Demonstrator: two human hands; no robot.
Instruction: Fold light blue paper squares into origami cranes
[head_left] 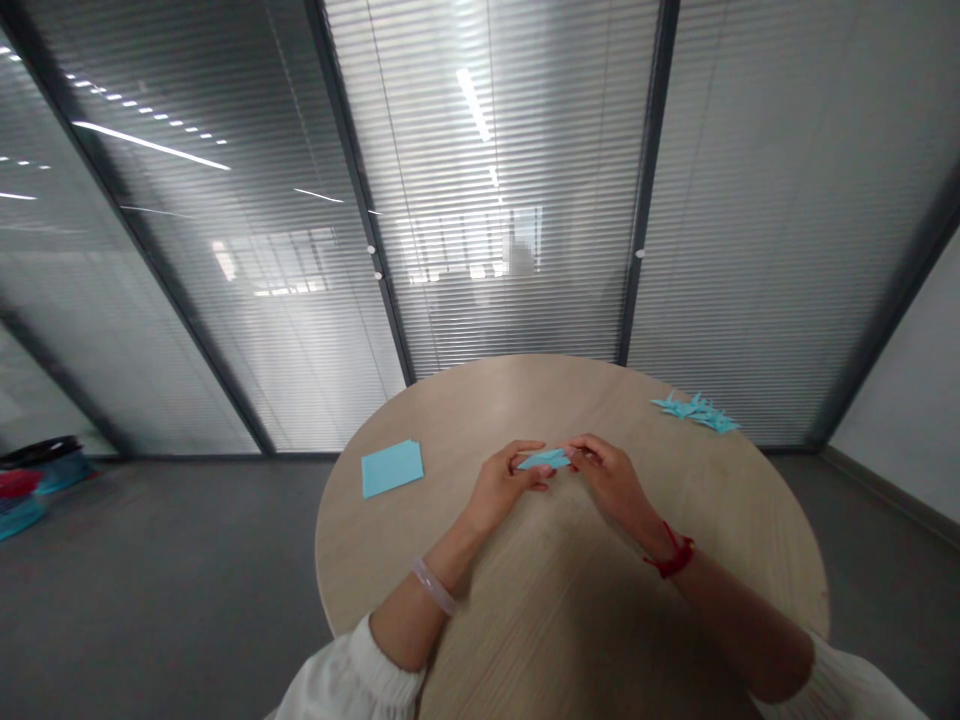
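Observation:
Between both hands, over the middle of the table, is a small folded piece of light blue paper (545,459). My left hand (505,482) grips its left end between thumb and fingers. At the right end, my right hand (606,476) pinches the paper with thumb and fingertips. The exact folds are too small to make out. To the left lies a stack of flat blue paper sheets (392,469). A pile of pointed, folded blue paper pieces (697,411) lies at the far right of the table.
The round wooden table (517,385) stands close to a glass wall with closed blinds (495,300). On the grey floor (225,560) at the far left are bags or containers in blue, red and black (56,465). A white wall (907,390) is at the right.

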